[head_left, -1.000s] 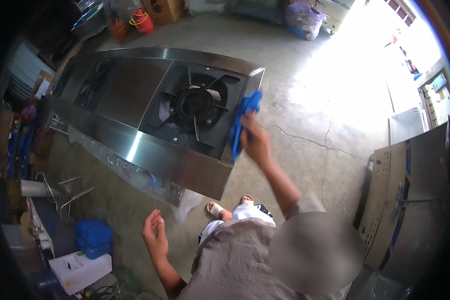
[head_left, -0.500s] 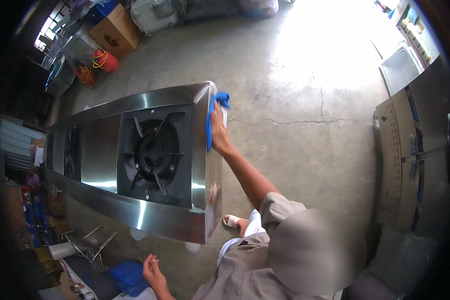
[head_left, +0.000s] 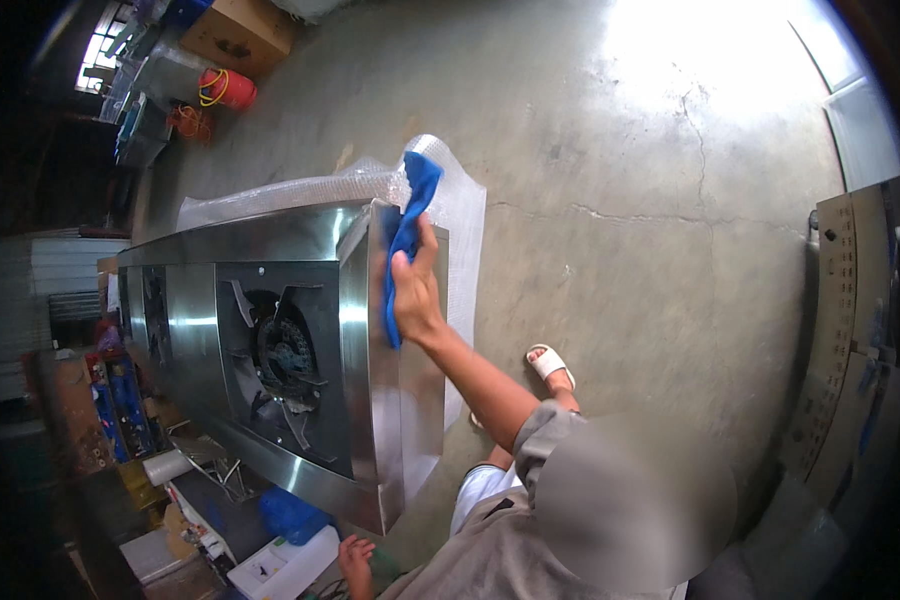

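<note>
A long stainless steel gas stove (head_left: 190, 320) stands in front of me, with a black burner (head_left: 288, 350) and pot supports at its right end. My right hand (head_left: 417, 295) presses a crumpled blue cloth (head_left: 420, 180) against the stove's right end, near the far corner. Its thumb lies over the cloth, and part of the cloth sticks out beyond the fingers. Low in the view, my left hand (head_left: 357, 556) hangs by the stove's near side, fingers loosely bent and apart, holding nothing.
Bubble wrap (head_left: 460, 200) lies behind and beside the stove's right end. A red gas cylinder (head_left: 232, 90) and a cardboard box (head_left: 238, 35) stand at the far left. Near left are a white tray (head_left: 290, 565) and a blue plastic bag (head_left: 292, 515). Steel cabinets (head_left: 840, 260) line the right.
The view has shifted, showing more bubble wrap behind the stove. My right hand has turned on the stove's end, still with the cloth. My left hand appears lower and farther right.
</note>
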A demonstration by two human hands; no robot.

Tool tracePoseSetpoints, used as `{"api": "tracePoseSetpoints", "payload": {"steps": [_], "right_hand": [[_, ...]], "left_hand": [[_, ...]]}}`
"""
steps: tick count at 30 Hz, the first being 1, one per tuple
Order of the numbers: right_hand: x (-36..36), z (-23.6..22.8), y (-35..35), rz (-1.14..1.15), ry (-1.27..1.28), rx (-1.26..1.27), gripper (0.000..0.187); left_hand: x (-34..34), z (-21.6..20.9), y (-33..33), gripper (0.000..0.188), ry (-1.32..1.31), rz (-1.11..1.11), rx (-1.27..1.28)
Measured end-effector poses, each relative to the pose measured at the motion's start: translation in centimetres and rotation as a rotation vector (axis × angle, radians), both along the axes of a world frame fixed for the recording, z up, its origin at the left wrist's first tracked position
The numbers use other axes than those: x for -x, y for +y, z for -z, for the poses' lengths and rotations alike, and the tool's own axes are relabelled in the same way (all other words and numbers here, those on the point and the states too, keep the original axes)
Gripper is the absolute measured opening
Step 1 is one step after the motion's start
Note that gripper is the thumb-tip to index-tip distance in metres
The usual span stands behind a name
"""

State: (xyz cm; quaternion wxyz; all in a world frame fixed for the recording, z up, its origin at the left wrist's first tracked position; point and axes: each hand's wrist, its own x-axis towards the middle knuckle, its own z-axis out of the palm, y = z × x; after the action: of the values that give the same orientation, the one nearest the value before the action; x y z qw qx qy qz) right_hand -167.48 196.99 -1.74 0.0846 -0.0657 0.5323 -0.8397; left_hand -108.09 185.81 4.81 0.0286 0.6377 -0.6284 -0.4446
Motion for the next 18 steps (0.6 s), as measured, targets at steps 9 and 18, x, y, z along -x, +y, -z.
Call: {"api": "tracePoseSetpoints", "payload": {"steps": [9, 18], "right_hand": [[-13.8, 0.1, 6.3, -0.351, 0.161, -0.367, 0.064], [-7.7, 1.0, 12.9, -0.526, -0.709, 0.373, 0.053]], "left_hand": [[-6.2, 3.4, 6.4, 0.034, -0.093, 0.262, -0.26], [28.2, -6.3, 16.5, 0.038, 0.036, 0.747, -0.155]]}}
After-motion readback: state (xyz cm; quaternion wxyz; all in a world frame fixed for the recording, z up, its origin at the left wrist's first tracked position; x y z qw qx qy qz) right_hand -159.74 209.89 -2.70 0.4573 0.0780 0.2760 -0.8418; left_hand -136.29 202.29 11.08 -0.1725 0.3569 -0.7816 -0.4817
